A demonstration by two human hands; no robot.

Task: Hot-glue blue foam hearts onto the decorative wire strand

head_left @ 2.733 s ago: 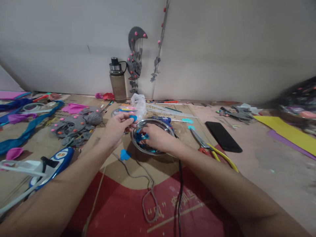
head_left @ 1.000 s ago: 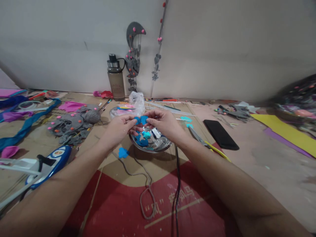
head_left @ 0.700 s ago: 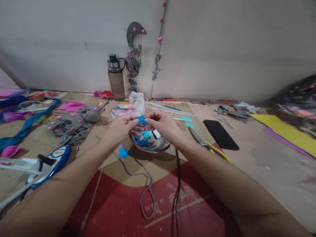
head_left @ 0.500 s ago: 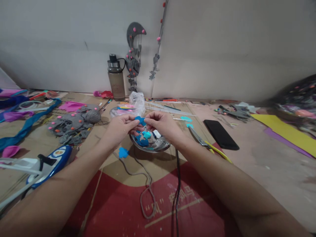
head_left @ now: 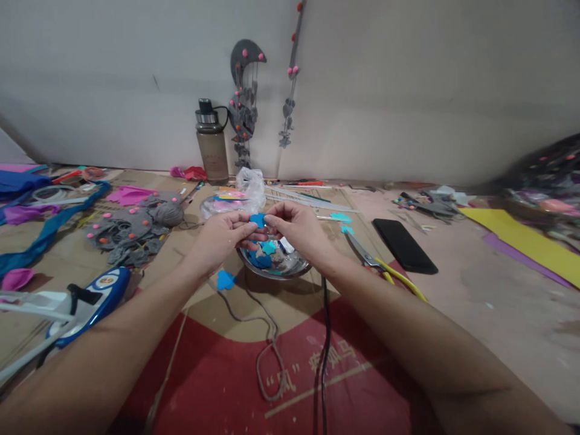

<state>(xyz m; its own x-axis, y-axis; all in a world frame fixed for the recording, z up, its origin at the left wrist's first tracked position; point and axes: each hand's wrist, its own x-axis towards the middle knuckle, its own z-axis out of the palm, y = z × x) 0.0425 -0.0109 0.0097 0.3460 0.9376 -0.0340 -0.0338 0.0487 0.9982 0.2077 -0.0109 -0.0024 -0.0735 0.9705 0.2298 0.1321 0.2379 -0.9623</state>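
1. Left hand (head_left: pixel 217 237) and right hand (head_left: pixel 302 229): both closed in a fingertip pinch on the same small blue foam piece (head_left: pixel 258 219), one from each side.
2. The piece is held in the air, just above the far edge of the steel bowl (head_left: pixel 296 270). It touches nothing but my fingers.
3. Can't tell if it's a single layer or two pressed together. Too small at this range.
4. In the bowl: a loose pile of blue and teal cutouts (head_left: pixel 261 261), plus one small white bit.
5. Outside the bowl: one blue cutout (head_left: pixel 225 280) lies flat on the cardboard (head_left: pixel 199 302), just left of the bowl and apart from the pile.
6. My read on progress: early to middle. One cutout is set aside, one is in hand, and a handful remain in the bowl. That's a judgement from the layout only.
7. Nearby and untouched:
   - scissors (head_left: pixel 372 261) just right of the bowl
   - black phone (head_left: pixel 399 237) beyond them
   - black cord (head_left: pixel 324 338) running toward me from under my right wrist
   - grey string loop (head_left: pixel 268 344) on the red print
8. Grey felt shapes (head_left: pixel 129 232) are well off to the left, and a bottle (head_left: pixel 211 144) stands at the wall.
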